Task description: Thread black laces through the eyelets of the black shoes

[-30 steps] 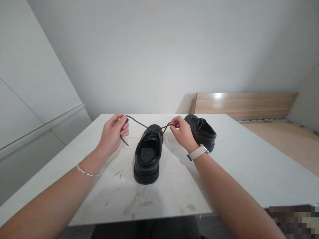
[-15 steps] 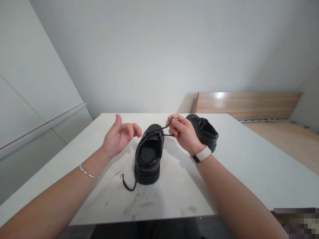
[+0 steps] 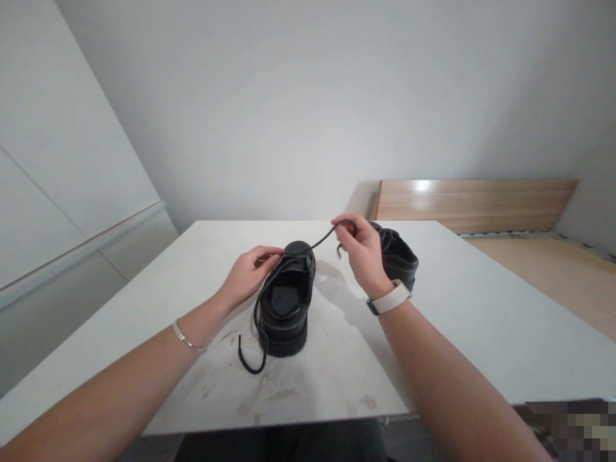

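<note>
A black lace-up shoe stands on the white table, heel toward me and toe away. My right hand pinches a black shoelace, raised to the right of the shoe and drawn out from its eyelets. A short loose end of it hangs below the fingers. At the shoe's left side, by the eyelets, my left hand is closed, thumb and fingertips on the shoe's edge. The other lace end trails down the shoe's left side and curls on the table.
A second black shoe, its lace tied, stands behind my right hand. Brown smudges mark the white table near its front edge. Beyond the table's right side is a wooden headboard with a bed base; a grey wall rises behind.
My left hand has moved right and closed at the shoe's edge; it was open beside it. My right hand has shifted slightly right and up, pulling the lace out farther.
</note>
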`<state>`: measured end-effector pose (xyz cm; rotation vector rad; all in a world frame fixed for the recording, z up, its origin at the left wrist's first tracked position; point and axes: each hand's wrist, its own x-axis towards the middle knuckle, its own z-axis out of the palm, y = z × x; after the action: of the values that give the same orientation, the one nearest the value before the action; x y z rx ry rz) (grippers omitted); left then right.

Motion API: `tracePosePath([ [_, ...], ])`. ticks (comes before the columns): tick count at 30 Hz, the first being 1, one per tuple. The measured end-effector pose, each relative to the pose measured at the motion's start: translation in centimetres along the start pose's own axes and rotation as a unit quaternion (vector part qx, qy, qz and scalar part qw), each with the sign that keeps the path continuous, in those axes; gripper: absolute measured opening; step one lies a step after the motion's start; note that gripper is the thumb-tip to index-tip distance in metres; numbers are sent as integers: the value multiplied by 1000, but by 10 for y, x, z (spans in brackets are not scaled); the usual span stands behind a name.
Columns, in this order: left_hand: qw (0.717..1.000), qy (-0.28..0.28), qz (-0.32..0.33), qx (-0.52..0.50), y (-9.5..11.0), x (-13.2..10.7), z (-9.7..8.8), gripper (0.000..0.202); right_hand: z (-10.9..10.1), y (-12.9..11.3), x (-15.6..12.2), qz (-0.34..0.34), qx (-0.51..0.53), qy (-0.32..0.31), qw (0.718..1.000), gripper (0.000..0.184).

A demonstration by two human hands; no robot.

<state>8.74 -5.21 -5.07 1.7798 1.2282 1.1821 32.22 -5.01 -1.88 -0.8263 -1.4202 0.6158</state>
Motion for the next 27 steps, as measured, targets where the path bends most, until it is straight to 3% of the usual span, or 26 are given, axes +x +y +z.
tracePosePath([
  [3,1000,9,-13,-3,-3,0,-1,45,3,-4,-5,20,67,-237,969,25],
  [5,1000,14,-16,-15,-3,1,-1,45,5,-10,-11,-21,58,-298,952,33],
  [7,999,20,-21,-30,-3,1,0,44,8,-14,-17,-74,39,-283,955,44],
  [10,999,26,-28,-35,-3,3,0,43,12,-11,-20,-80,-20,-164,983,54],
  [13,999,24,-20,-28,-4,5,1,41,15,7,-16,-21,-124,-61,990,35],
  [16,999,22,-10,-23,-6,6,2,41,17,29,-11,35,-177,-93,979,12],
  [19,999,33,2,-24,-9,9,3,41,19,43,-10,59,-177,-135,973,12],
  [27,997,66,36,6,2,10,7,36,24,34,-18,-20,-233,-102,967,14],
])
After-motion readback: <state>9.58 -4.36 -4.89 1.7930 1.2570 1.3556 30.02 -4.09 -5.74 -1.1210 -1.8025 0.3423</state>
